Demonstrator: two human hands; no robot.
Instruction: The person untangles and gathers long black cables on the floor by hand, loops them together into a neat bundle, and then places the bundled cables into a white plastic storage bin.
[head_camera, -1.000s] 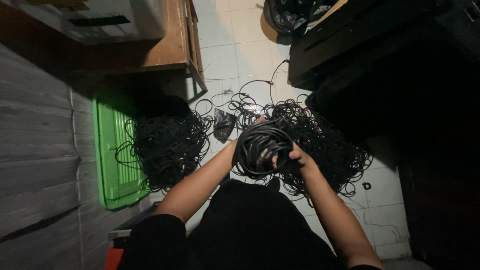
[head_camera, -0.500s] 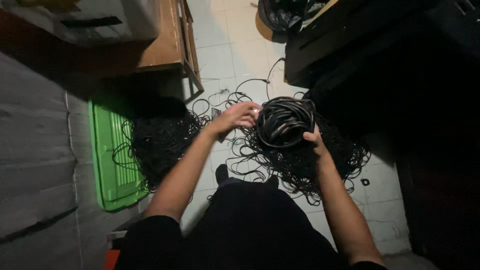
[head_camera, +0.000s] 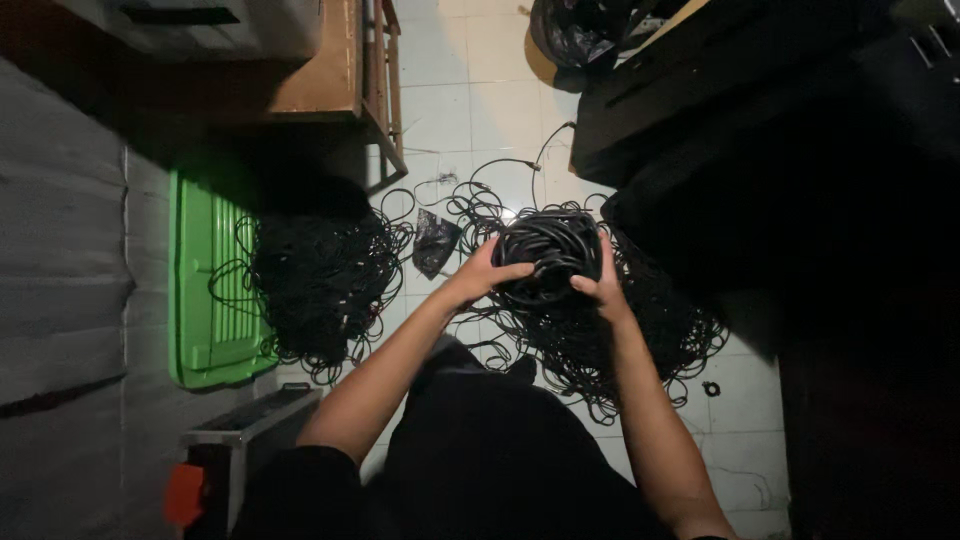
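While I watch from the head camera, the biggest thing in view is the white tiled floor (head_camera: 450, 110), with dark cabinets (head_camera: 760, 120) filling the right side and a wooden table (head_camera: 330, 80) at the far left. Below that table a green plastic lid (head_camera: 205, 290) lies flat against the left wall, half covered by a loose heap of black cable (head_camera: 320, 280). A second, wider tangle of cable (head_camera: 640, 330) spreads over the tiles at the centre right.

Half a second ago my left hand was off the bundle, fingers spread over the loose strands on the floor, and only the right was supporting it. Now both are on it. The coil of black cable (head_camera: 548, 258) is held up over the wider tangle, just in front of me. My left hand (head_camera: 488, 275) is clamped on its near left edge, thumb across the top loops. My right hand (head_camera: 600, 285) grips the near right edge, fingers curled around the loops. I judge that the loops are being held together from both sides again, so the coil keeps its round shape.

A small crumpled black bag (head_camera: 435, 245) lies just left of the hands.
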